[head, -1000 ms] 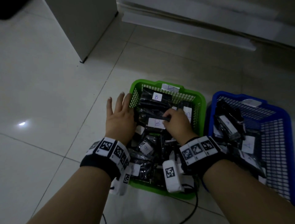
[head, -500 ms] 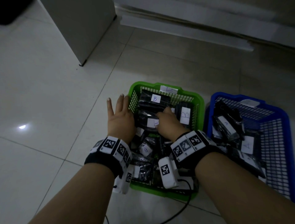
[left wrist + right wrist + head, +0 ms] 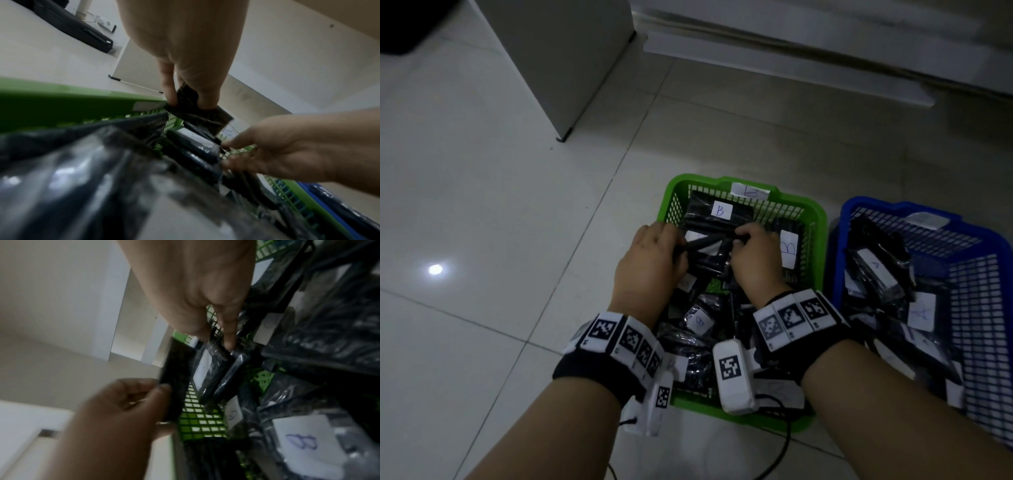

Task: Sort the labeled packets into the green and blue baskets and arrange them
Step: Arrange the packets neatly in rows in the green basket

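The green basket point(image 3: 812, 209) holds several black packets with white "B" labels. Both my hands are inside its far half and hold one black packet point(image 3: 707, 242) between them. My left hand point(image 3: 672, 247) pinches the packet's left end point(image 3: 196, 110) between thumb and fingers. My right hand point(image 3: 740, 240) pinches the other end, its fingertips point(image 3: 228, 342) curled down on the plastic. The blue basket point(image 3: 866, 206) stands to the right, with several black packets labelled "A" in it.
Another "B" packet point(image 3: 787, 248) stands upright against the green basket's right wall, and one lies flat at the far end point(image 3: 720, 210). A pale cabinet point(image 3: 571, 61) stands on the tiled floor at the far left. A raised step point(image 3: 791, 65) runs along the back.
My left hand left the green basket's outer left rim, came inside and took hold of the packet's left end. My right hand moved with the packet toward the basket's far end.
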### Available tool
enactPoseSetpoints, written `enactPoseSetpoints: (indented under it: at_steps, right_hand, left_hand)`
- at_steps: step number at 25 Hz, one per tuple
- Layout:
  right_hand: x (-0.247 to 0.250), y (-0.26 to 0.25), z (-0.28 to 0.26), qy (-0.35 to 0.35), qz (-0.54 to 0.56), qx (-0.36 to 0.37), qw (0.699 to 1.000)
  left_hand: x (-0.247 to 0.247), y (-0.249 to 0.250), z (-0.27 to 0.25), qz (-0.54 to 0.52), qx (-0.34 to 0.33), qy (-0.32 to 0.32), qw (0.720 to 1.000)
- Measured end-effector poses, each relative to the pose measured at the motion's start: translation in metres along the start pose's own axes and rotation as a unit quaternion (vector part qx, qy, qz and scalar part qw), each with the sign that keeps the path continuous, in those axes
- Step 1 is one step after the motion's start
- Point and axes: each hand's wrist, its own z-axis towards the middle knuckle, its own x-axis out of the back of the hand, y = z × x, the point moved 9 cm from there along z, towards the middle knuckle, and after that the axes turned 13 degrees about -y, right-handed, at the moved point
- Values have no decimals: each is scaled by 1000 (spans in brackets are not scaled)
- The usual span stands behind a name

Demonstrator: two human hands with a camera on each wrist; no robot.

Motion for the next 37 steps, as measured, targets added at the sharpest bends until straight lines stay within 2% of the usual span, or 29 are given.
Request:
enactPoseSetpoints:
  at_steps: [2,5,8,11,15,17,19,21,23,25,26,31,32,37]
  right_hand:
    - [4,1,1,3,15,-1,1000]
    - [-6,5,3,-68,42,-6,997]
    - [-3,5,-1,-52,84,45,994]
    - [-1,1,-6,-26,46,85,995]
    - [-5,-1,-10,-72,-12,96,993]
    - [2,-3,-14,-58,-25,115,991]
    - [11,-1,-19,-32,-36,120,992]
    - [6,7,-21,-66,-90,95,989]
    - [-13,15,-27,-163,-224,78,958]
    - [-32,23,-37,-247,-363,71,896]
    - [-36,24,-40,-264,-401,65,875]
    - [-49,25,-37,-320,-469,27,823]
    - [-52,25,-36,-321,-475,18,819]
    - [-57,30,-31,-286,-447,-1,847]
  left_hand:
    - [-7,4,0,-38,-43,-17,998]
    - [-16,14,1,-50,-93,-36,994]
    - [-16,9,7,-37,-63,-34,997]
    - [-21,4,15,-3,-39,-47,998]
    - [-38,1,23,54,-14,-120,991]
    - [-40,-1,22,40,-6,-146,988]
    - [-36,-2,15,48,-1,-145,988]
    - [-39,-1,1,132,5,-160,978]
    - [-51,-2,-11,214,16,-209,954]
    - [-57,-3,-14,238,24,-221,946]
    - [-58,-4,-14,237,29,-226,944]
    - [-62,-4,-9,223,44,-241,944]
    - [-63,-5,-9,227,45,-242,942]
    - [-67,-2,-14,252,14,-259,932]
